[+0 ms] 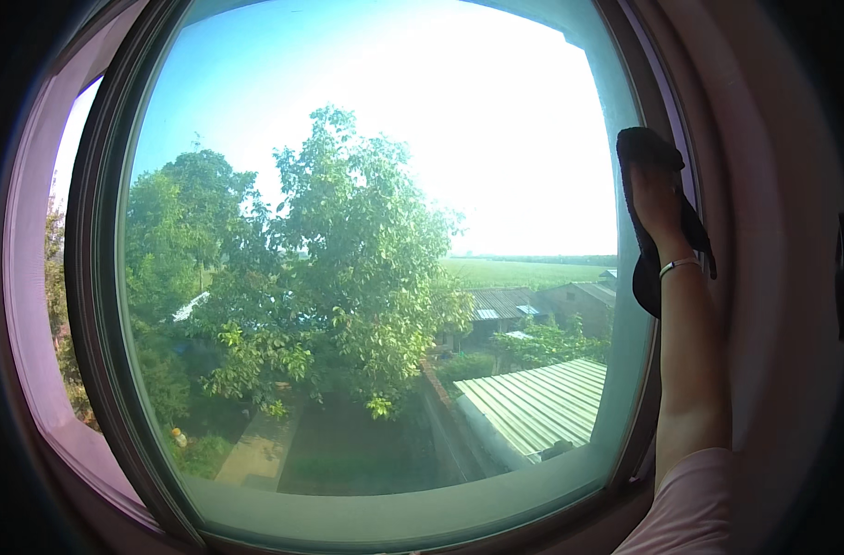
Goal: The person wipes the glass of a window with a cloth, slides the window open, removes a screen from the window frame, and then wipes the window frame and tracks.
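Observation:
My right hand is raised at the right side of the window, its arm reaching up from the lower right corner. It presses a dark cloth against the right edge of the window frame, next to the glass pane. The cloth covers most of the fingers, and its loose ends hang down beside the wrist. A thin bracelet circles that wrist. My left hand is out of view.
A dark upright frame bar runs along the pane's left side, with a pale pinkish window surround beyond it. The wall stands close at the right. Outside are trees, low roofs and a ribbed metal roof.

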A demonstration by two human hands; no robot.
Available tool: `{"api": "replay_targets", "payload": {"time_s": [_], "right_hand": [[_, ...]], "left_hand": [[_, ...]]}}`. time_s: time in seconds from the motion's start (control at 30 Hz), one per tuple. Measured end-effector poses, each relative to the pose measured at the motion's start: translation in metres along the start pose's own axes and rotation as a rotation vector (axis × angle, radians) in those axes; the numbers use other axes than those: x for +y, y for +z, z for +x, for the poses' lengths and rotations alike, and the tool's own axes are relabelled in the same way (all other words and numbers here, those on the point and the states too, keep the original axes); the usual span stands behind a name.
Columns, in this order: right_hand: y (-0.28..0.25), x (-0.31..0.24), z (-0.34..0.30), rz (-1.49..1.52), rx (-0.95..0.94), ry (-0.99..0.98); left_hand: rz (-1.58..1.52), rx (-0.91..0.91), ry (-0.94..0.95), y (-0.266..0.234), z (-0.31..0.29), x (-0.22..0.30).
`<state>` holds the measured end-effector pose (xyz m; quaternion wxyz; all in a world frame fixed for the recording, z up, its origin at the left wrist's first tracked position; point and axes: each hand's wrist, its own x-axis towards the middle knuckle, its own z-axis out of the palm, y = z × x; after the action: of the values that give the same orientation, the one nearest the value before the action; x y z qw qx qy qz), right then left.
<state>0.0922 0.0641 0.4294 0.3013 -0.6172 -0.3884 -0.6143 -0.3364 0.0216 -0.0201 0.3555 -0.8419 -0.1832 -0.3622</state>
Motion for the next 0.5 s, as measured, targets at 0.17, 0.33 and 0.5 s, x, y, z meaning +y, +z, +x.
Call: {"api": "replay_targets", "payload": {"time_s": [0.17,0.33,0.5], "right_hand": [[0.015,-0.013,0.066,0.325,0.318,0.208],[-0.057,-0.113,0.165,0.308,0.581,-0.084],[-0.161,-0.297,0.158,0.687,0.644,-0.513]], "left_hand": [[0.25,-0.09,-0.201,-0.016,-0.039,-0.026],[0.208,-0.134,-0.159,-0.007,-0.042,-0.041],[0.228,-0.135,-0.148,0.001,-0.043,-0.039]]}}
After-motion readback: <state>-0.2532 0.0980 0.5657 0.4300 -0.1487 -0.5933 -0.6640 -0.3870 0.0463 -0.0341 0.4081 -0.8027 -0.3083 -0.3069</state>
